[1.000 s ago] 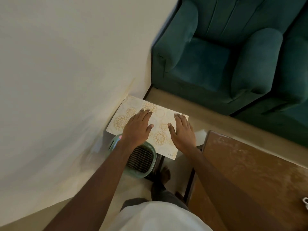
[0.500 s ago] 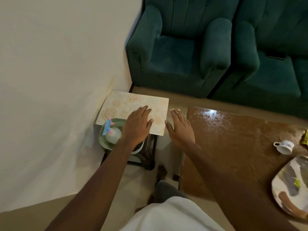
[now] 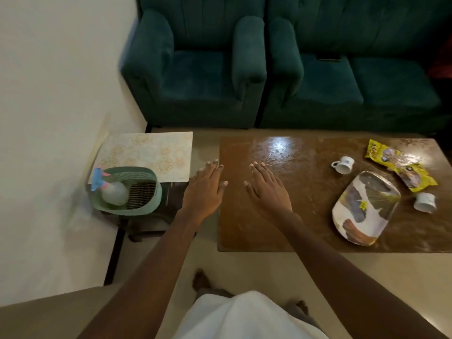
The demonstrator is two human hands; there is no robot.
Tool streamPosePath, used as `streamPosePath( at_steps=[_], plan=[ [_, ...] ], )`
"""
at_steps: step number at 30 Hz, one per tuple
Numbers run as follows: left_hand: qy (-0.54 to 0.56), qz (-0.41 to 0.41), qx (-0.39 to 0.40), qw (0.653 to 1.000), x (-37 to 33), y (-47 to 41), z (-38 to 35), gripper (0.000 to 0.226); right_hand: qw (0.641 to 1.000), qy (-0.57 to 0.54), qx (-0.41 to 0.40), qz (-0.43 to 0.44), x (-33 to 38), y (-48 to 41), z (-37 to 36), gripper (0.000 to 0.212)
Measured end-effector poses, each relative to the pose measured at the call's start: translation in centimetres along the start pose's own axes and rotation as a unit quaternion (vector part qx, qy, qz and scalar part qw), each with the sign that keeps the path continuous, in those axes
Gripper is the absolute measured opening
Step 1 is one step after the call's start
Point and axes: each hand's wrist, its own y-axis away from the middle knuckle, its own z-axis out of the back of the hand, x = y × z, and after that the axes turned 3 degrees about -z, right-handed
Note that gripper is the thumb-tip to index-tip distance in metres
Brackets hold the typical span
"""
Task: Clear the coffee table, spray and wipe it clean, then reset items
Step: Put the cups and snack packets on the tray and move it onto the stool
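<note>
Nearest the camera, both arms reach forward: the right hand (image 3: pixel 266 189) lies flat over the left end of the table (image 3: pixel 293 221), the left hand (image 3: pixel 204 189) flat just off its edge, fingers straight, nothing held; contact I cannot tell. Right of them sit a plate (image 3: pixel 364 209), a cup (image 3: pixel 343 165), a second cup (image 3: pixel 425 202) and a yellow packet (image 3: pixel 401 165). Left, a basket (image 3: pixel 144 211) holds a spray bottle (image 3: pixel 113 192) and cloth (image 3: pixel 141 195), a mat (image 3: pixel 146 152) behind it. Farthest stand green sofas (image 3: pixel 195 77)
</note>
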Motion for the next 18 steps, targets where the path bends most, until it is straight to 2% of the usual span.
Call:
streamPosePath(
  at_steps=[9, 18],
  plan=[
    [0.012, -0.036, -0.016, 0.999, -20.7, -0.9, -5.7, 0.055, 0.999, -0.002, -0.004, -0.032, -18.7, 8.7, 6.7, 0.057],
    [0.016, -0.077, 0.0, 0.997, -34.3, -4.0, -9.8, 0.054, 0.995, -0.043, -0.038, -0.083, -31.0, 13.4, 11.8, 0.056]
  ],
)
